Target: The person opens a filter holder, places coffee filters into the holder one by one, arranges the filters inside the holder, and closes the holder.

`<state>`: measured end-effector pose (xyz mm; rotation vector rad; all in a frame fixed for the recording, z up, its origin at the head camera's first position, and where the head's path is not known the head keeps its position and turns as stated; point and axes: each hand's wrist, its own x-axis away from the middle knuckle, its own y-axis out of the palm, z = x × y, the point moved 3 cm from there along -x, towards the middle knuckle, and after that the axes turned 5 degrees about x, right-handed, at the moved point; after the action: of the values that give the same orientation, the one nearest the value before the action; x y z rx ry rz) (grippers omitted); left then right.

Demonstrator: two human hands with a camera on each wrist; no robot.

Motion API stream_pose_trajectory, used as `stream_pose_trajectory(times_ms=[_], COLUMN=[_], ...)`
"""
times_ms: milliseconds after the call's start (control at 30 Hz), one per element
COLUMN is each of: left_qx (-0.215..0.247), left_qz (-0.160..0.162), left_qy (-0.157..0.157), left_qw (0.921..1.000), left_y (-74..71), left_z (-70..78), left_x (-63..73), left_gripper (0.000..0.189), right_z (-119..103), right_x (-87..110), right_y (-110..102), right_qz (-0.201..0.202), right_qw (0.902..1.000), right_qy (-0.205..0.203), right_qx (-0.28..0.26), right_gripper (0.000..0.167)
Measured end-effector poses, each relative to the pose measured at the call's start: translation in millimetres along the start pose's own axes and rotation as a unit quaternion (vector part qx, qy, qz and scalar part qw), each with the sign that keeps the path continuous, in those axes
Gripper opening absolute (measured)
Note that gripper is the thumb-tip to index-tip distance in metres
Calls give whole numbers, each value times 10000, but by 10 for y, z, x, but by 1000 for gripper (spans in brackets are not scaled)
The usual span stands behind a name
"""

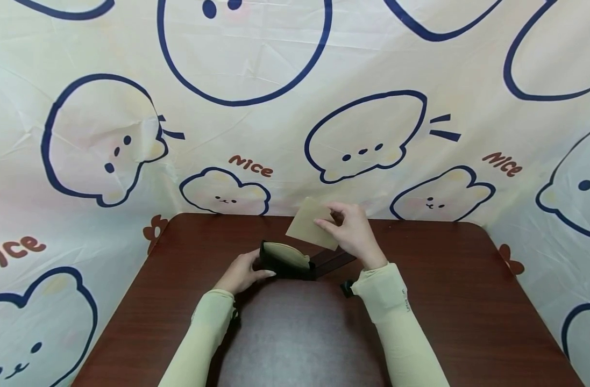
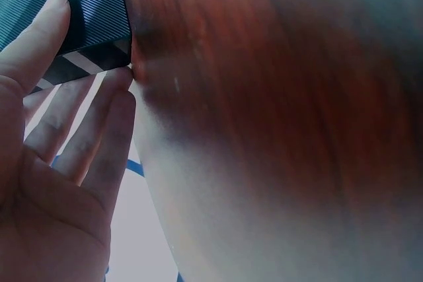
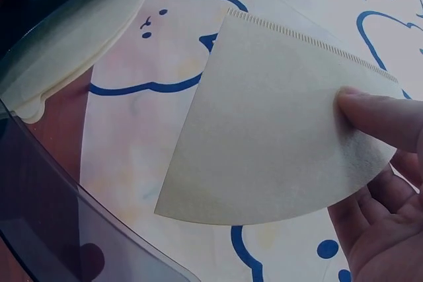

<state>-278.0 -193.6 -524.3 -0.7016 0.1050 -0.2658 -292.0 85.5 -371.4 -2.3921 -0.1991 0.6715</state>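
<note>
My left hand [image 1: 239, 273] grips a black ridged box [image 2: 99, 21] by its end, thumb on one face and fingers on the other. Several pale coffee filters [image 3: 79, 41] stick out of the box's open side. A dark see-through lid [image 1: 335, 262] extends from the box toward the right. Above that lid, my right hand [image 1: 355, 232] pinches one cone-shaped paper coffee filter [image 3: 271, 123] near its crimped edge. This filter is flat, held up in the air and apart from the box.
The brown wooden table [image 1: 449, 301] spreads out under both hands. Behind it hangs a pale cloth [image 1: 285, 134] with blue cartoon outlines, which also covers the left and right sides.
</note>
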Motion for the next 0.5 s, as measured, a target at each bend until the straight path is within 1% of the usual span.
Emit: stream_pose_trajectory(times_ms=[100,233,400,500], left_qx=[14,6,12,7], left_qz=[-8,-12,-18,-24], left_qy=[-35,-47,-88,-118], left_qw=[10000,10000,10000,9999], left_y=[1,4,5,7], left_z=[-4,-8,-14,-24], left_x=[2,2,-3,-4], left_gripper=[48,49,53,54], right_z=[1,12,18,17], right_x=[-3,-8,-9,-12], right_y=[29,77,116,123], right_qz=[1,-69,-171,-138], right_qw=[10000,9999,9992,9993], right_qy=[-16,-40,13,-38], right_qx=[2,-142,-370,-343], right_gripper=[9,8,13,11])
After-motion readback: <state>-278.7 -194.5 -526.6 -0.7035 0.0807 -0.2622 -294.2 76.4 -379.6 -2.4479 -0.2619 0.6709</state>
